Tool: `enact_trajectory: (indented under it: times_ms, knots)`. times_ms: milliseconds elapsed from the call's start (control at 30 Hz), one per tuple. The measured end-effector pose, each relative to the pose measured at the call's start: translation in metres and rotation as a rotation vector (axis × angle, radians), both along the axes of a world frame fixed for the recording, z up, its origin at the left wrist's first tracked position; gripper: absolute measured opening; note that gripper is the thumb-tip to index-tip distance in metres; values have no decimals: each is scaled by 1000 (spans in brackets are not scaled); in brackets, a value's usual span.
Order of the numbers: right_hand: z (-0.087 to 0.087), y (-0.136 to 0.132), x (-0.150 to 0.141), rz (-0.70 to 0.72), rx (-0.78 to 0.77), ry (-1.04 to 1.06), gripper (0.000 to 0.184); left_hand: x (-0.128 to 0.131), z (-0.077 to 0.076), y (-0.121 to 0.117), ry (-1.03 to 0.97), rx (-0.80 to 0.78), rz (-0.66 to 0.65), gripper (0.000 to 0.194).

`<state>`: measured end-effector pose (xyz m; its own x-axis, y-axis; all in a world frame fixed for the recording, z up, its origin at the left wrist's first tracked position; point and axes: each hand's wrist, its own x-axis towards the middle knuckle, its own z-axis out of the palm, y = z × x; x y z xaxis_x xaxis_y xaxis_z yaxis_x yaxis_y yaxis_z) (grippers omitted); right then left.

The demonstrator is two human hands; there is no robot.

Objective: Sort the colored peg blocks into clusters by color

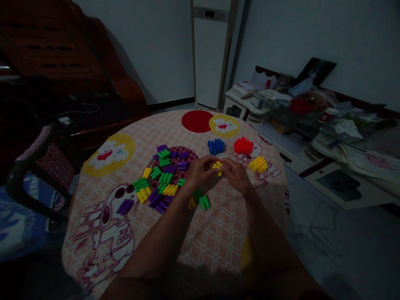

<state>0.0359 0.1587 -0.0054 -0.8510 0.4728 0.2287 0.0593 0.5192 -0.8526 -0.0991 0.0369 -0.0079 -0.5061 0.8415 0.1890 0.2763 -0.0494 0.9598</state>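
Both hands meet over the middle of the table, closed on yellow building blocks (218, 167). My left hand (201, 170) grips them from the left, and my right hand (234, 173) from the right. The fingers partly cover the blocks, so I cannot tell how they are joined. Just beyond my hands stands a cluster of blue blocks (216, 146). A red cluster (243, 145) and a yellow cluster (258, 164) lie to the right. Left of my left hand spreads a loose pile of purple, green (166, 177) and yellow blocks (170, 190).
A patterned cloth covers the round table (215, 237). A chair (43, 175) is at the left, with a wooden sofa (103, 83) behind it. Along the right wall runs a cluttered low cabinet (300, 150). A tall white appliance (210, 58) stands at the back.
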Motion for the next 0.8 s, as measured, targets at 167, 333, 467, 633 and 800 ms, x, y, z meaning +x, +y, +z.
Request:
enact_trajectory:
  times_ms: [167, 333, 467, 633, 800]
  knots:
    - [-2, 1, -5, -57, -306, 50, 43, -3, -1, -2, -33, 11, -43, 51]
    - [-12, 0, -8, -64, -469, -173, 37, -17, 20, 10, 63, 66, 179, 50]
    - [-11, -19, -13, 489, -470, -528, 34, -24, 44, 51, 299, 59, 170, 47]
    - [-8, -46, -21, 847, -464, -724, 29, -12, 35, 115, 570, -92, -107, 45]
    - [-13, -47, -25, 935, -350, -830, 36, 3, 14, 155, 792, -160, -275, 42]
